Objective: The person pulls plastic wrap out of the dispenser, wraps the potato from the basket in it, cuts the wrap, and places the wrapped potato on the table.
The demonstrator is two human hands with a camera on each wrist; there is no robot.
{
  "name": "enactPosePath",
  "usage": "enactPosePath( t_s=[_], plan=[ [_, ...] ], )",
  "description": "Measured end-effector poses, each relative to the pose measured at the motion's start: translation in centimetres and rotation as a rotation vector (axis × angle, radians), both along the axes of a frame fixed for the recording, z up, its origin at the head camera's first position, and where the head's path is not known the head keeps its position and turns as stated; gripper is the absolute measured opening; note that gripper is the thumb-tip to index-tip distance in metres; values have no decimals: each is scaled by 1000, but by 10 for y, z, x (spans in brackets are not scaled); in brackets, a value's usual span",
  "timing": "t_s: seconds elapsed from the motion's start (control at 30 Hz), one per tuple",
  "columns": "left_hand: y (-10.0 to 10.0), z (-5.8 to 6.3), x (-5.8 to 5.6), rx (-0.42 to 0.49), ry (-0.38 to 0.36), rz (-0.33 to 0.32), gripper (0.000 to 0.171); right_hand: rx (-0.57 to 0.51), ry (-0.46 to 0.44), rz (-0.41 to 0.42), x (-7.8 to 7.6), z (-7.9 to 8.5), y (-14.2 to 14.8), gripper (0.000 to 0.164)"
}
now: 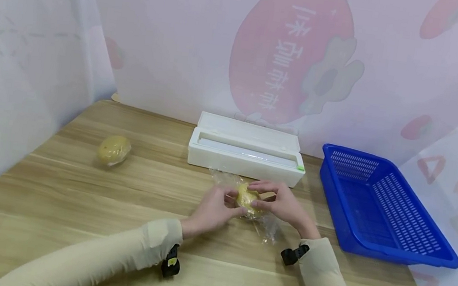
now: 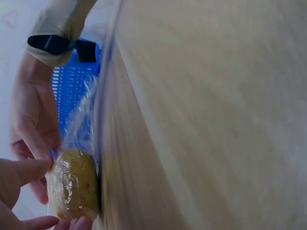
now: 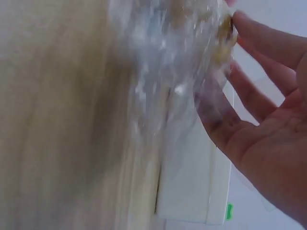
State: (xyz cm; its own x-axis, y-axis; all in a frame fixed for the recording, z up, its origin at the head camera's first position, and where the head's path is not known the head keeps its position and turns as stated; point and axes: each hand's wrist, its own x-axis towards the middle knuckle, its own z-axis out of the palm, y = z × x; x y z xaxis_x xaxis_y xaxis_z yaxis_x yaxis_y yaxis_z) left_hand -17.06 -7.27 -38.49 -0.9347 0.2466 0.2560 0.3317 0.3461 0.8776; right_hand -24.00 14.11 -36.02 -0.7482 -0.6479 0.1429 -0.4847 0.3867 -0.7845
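A yellow potato (image 1: pixel 247 199) with clear plastic wrap (image 1: pixel 271 227) around it lies on the wooden table between both hands. Loose film sticks out from its two ends. My left hand (image 1: pixel 217 209) holds its left side, with thumb and fingertips against the film in the left wrist view, where the potato (image 2: pixel 74 184) looks glossy. From the other side, my right hand (image 1: pixel 283 206) grips it with curled fingers and thumb. In the right wrist view the crumpled film (image 3: pixel 168 67) covers most of the potato. Another potato (image 1: pixel 114 150), also wrapped, rests at the left.
Behind the hands stands a white box (image 1: pixel 246 160) with its lid raised and a roll of film (image 1: pixel 249 152) inside. A blue plastic basket (image 1: pixel 345 216) sits to the right. Patterned cloth (image 1: pixel 172 48) hangs behind the table (image 1: pixel 154 186).
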Motion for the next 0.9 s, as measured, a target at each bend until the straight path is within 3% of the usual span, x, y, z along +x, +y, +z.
enactPosePath(
  t_s=[0.23,0.53,0.9],
  plan=[
    [-10,-3,-15,-61,6,-51,66,-18,-74,-140,10,-2,1,44],
    [-21,2,-30,-265,36,-97,74,-33,-39,-265,24,-3,-8,47],
    [-28,8,-42,-319,-32,-166,74,-82,-85,-325,25,-9,-9,50]
  ],
)
